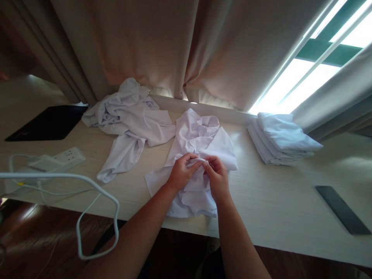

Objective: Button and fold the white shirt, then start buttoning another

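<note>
A white collared shirt point(194, 135) lies on the pale table in front of me, its collar toward the curtain and its hem near the table's front edge. My left hand point(184, 168) pinches the cloth along the shirt's front. Close beside it, my right hand point(215, 172) grips the same strip between thumb and fingers, slightly lifted. Any button there is too small or hidden to make out. To the left is a crumpled heap of white clothing point(130, 116), with a sleeve-like part hanging toward me.
A stack of folded white cloth point(285, 137) stands at the right. Nearer lies a dark grey flat bar point(343, 209). At left are a black mat point(49, 123), a white power strip point(69, 155) and a looping white cable point(116, 209). Curtains point(145, 46) hang behind the table point(261, 205).
</note>
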Available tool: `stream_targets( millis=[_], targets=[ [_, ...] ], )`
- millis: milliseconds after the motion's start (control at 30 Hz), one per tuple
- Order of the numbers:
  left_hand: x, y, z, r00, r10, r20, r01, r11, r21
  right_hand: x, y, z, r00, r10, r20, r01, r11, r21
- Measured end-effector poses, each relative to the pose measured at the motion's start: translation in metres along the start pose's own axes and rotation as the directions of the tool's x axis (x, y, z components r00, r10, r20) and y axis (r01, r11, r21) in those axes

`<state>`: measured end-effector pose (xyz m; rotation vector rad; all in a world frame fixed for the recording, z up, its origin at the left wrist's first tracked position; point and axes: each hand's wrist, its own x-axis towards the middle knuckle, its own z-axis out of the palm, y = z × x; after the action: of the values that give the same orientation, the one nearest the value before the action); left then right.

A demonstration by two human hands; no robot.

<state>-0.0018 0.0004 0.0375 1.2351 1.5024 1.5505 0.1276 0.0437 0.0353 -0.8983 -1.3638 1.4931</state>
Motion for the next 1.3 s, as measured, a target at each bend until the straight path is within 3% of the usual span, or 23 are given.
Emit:
stream_targets(
  millis=[1300],
  targets=[
    [0.0000, -0.0095, -0.0045, 0.998, 0.051, 0.033, -0.053, 0.995, 0.080, 0.0008, 0.0070, -0.0007, 0.999, 0.010, 0.044, -0.009, 1.000, -0.025]
  ],
)
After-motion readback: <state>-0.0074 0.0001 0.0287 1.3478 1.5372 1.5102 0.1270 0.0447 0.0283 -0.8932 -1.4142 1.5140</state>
